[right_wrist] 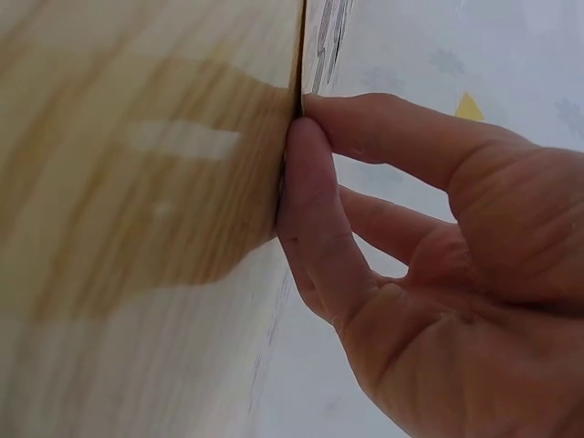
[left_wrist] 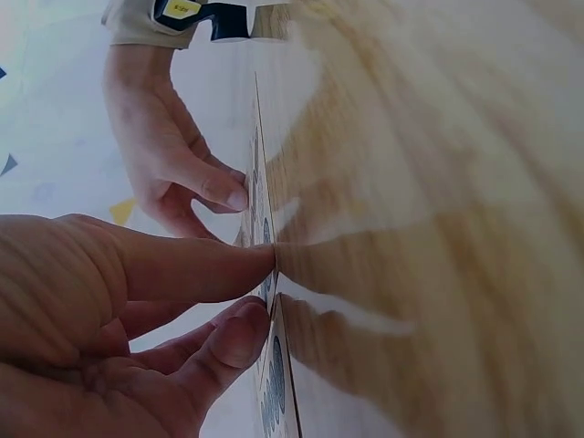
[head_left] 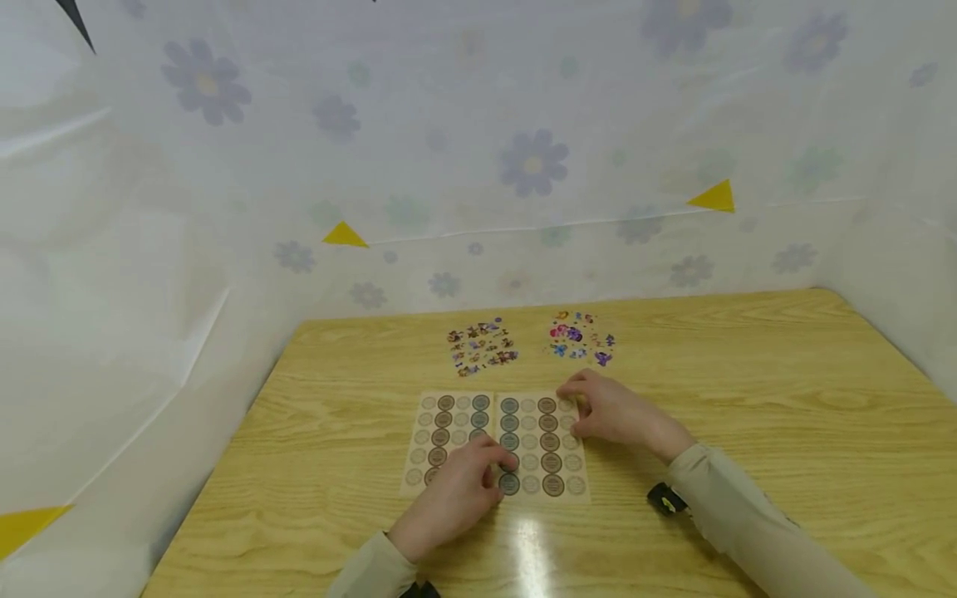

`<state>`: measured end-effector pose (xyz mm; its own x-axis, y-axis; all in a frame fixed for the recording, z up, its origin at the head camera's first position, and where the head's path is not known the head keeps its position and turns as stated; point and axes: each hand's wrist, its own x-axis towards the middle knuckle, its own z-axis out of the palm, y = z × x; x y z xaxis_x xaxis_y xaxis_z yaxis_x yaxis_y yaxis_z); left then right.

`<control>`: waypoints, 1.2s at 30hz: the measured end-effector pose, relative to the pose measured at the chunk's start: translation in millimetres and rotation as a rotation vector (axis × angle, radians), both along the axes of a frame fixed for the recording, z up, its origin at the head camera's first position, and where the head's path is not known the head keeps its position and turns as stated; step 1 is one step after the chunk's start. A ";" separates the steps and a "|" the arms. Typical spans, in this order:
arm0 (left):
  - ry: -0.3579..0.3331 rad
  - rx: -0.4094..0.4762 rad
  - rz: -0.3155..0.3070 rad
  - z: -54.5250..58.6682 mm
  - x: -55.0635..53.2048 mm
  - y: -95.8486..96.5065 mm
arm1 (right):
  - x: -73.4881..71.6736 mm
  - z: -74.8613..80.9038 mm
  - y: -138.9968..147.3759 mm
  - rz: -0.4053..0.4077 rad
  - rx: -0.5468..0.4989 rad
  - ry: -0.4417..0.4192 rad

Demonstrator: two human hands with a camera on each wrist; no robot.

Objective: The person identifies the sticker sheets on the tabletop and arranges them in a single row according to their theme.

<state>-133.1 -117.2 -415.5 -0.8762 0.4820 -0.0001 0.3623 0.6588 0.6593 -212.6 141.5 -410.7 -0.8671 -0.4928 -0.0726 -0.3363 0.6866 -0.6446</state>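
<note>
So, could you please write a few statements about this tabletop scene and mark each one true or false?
1. In the head view, the left hand hides part of the left circle sheet. True.
2. The right hand touches the left circle sheet. False: it touches the right circle sheet.
3. The colourful pictures lie nearer the person than both circle sheets. False: they lie farther away.
4. The table has a wood-grain top. True.

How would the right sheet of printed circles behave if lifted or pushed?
The right sheet probably feels light and flexible: its edge looks thin in the left wrist view. Lying flat on the glossy table, it would likely slide rather than roll.
</note>
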 end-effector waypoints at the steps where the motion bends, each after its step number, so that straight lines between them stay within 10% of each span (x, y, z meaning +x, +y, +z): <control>1: 0.002 -0.001 -0.001 0.2 0.0 -0.1 | 0.1 0.3 0.3 0.005 -0.006 0.002; 26: 0.005 0.031 -0.012 5.9 -4.7 -4.6 | -5.8 -6.0 18.2 -0.013 -0.159 -0.079; 36: 0.065 0.062 0.145 25.7 -44.0 -36.1 | -15.2 -1.9 13.3 -0.004 -0.173 -0.049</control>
